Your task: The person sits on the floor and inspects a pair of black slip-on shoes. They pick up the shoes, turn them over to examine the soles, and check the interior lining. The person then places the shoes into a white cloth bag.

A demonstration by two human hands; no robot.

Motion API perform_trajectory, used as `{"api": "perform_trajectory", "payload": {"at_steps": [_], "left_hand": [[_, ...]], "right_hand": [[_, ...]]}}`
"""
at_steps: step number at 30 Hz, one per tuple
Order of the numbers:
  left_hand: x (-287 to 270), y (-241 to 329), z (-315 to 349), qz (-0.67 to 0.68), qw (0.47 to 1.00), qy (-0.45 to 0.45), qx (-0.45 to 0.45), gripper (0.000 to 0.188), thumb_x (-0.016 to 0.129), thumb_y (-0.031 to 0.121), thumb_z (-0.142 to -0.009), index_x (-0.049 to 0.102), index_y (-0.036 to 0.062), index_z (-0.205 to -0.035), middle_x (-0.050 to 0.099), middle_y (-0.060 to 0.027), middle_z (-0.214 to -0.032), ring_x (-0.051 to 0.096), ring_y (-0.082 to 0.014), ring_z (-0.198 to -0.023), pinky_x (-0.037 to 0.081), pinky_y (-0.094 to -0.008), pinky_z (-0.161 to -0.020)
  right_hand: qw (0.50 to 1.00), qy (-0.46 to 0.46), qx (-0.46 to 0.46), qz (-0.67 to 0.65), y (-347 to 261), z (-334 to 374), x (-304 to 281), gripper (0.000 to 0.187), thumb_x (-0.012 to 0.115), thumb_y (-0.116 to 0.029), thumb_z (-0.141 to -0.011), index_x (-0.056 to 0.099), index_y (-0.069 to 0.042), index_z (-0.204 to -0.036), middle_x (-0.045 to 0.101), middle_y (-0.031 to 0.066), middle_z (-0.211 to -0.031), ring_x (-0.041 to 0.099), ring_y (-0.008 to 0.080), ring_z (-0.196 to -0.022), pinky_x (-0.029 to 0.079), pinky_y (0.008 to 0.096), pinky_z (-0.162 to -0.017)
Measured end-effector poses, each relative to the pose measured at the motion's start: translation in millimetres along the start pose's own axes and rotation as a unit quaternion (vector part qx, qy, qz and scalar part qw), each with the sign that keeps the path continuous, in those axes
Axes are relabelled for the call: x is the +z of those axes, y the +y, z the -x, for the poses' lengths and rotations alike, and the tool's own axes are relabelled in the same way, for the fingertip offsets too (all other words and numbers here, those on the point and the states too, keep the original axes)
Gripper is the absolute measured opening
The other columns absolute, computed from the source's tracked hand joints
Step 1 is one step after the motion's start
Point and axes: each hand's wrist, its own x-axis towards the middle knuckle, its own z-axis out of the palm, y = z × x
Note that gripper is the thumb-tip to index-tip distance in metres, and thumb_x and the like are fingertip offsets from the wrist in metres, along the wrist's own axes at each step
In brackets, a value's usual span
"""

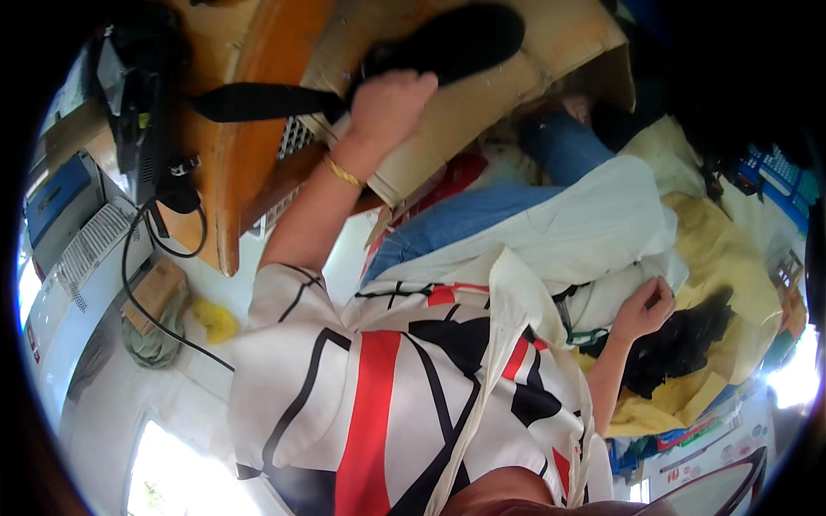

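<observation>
My left hand (389,110), with a gold bracelet at its wrist, is closed at the near edge of a flat, rounded black piece (460,41) that looks like cloth. That piece lies over a cardboard sheet (568,39). A pointed black strip (258,101) stretches leftward from beside this hand across an orange-brown wooden tabletop (232,172). Lower right, my right hand (644,308) has curled fingers; whatever they may hold is hidden. Next to it is a heap of black pieces (680,348) on yellow cloth (731,258). White cloth (551,228) covers part of my lap over blue jeans (465,219).
A black machine (129,103) stands at the left, its dark cable (127,258) looping down past the table. Below lie a small cardboard box (157,292) and a yellow bag (215,321). Blue plastic baskets (779,176) are at the far right.
</observation>
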Motion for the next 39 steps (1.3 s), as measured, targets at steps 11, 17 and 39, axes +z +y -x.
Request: {"api": "perform_trajectory", "payload": {"at_steps": [11, 17, 39], "left_hand": [[-14, 5, -33, 0.160, 0.978, 0.014, -0.130, 0.065, 0.076, 0.043, -0.075, 0.054, 0.0042, -0.122, 0.057, -0.0173, -0.115, 0.056, -0.0327, -0.106, 0.046, -0.0419, -0.089], [-3, -62, -82, 0.049, 0.970, -0.043, -0.233, 0.119, 0.085, 0.051, -0.060, 0.023, -0.0025, -0.146, 0.022, -0.0285, -0.152, 0.017, -0.0420, -0.143, 0.022, -0.0494, -0.115], [78, -57, -89, 0.091, 0.962, 0.093, -0.239, 0.099, 0.069, 0.053, -0.080, 0.022, -0.0031, -0.147, 0.020, -0.0349, -0.150, 0.016, -0.0480, -0.141, 0.011, -0.0578, -0.115]], "right_hand": [[1.000, -0.005, 0.002, 0.008, -4, 2, -6, 0.012, 0.064, -0.002, -0.088, 0.064, -0.002, -0.100, 0.060, 0.0093, -0.083, 0.054, 0.0217, -0.071, 0.044, 0.0312, -0.060], [0.999, -0.023, -0.032, 0.011, 8, -1, -4, 0.012, 0.063, -0.003, -0.089, 0.064, -0.001, -0.101, 0.059, 0.0106, -0.090, 0.056, 0.0197, -0.075, 0.046, 0.0289, -0.063], [0.994, -0.097, -0.038, 0.045, -8, -30, 4, 0.016, 0.060, 0.011, -0.086, 0.061, 0.003, -0.100, 0.054, 0.0156, -0.086, 0.052, 0.0264, -0.071, 0.044, 0.0338, -0.062]]}}
